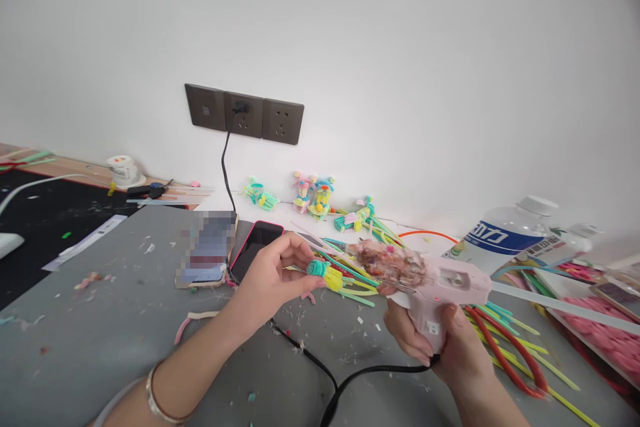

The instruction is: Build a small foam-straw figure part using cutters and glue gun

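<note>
My left hand (280, 267) pinches a small pipe-cleaner figure (326, 273), teal at one end and yellow at the other. My right hand (435, 340) is wrapped around the handle of a pale pink hot glue gun (457, 283). Its front is coated with lumpy brownish residue, and a clear glue stick (560, 303) sticks out of its rear. The nozzle points left, above and a little apart from the figure. Loose green and yellow pipe cleaners (357, 293) lie on the table just behind the figure.
Two phones, one on a stand (207, 250) and one pink-edged (257, 243), lie left of centre. Finished pipe-cleaner figures (323, 199) stand along the wall. Bottles (505, 240) and red-handled pliers (520, 367) are on the right. A black cord (370, 369) crosses the scrap-strewn grey mat (200, 373).
</note>
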{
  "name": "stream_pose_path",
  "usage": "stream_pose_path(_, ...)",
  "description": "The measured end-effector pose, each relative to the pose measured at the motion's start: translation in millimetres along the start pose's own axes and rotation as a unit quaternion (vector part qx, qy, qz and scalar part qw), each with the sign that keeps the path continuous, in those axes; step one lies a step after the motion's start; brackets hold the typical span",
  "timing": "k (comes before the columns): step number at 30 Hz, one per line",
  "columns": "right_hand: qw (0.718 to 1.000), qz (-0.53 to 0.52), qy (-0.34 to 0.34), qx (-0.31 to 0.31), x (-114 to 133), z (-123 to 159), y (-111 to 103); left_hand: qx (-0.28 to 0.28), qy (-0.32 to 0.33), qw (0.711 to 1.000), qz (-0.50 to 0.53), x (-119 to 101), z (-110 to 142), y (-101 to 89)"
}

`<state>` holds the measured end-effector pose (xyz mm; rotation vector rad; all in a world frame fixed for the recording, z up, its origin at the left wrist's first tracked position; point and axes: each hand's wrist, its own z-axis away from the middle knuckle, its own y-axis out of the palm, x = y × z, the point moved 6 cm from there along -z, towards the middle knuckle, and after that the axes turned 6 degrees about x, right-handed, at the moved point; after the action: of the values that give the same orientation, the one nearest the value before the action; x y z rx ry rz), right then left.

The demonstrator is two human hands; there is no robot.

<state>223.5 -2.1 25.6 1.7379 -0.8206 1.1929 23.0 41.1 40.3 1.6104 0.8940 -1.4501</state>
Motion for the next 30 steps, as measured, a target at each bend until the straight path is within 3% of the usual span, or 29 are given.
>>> stream_pose_path(5,0.999,-0.011,-0.048,0.016,9,-2,2,0.013,-0.006,1.0,0.016,4,-2,1.9)
stream_pose_path(9,0.995,0.019,-0.08,-0.062,19,-2,-4,0.002,0.002,1.0,-0.014,5,-3,-2.3)
stream_pose_path(11,0.995,0.024,-0.072,-0.065,17,-2,-5,-0.003,0.007,1.0,-0.019,6,-3,-4.5)
stream_pose_path(15,1.0,0.003,-0.016,0.0,4,-3,0,-0.004,0.006,1.0,-0.022,10,-4,-6.6)
stream_pose_path(20,0.999,-0.002,0.037,-0.022,1,-1,1,-0.009,0.014,0.999,-0.033,11,-5,-7.4)
stream_pose_path(27,0.998,-0.053,0.026,-0.021,8,-6,-1,-0.019,0.026,0.999,-0.022,8,-5,-10.0)
stream_pose_path(30,0.996,-0.068,0.007,-0.052,11,-11,-2,-0.017,0.037,0.999,-0.009,8,-5,-11.4)
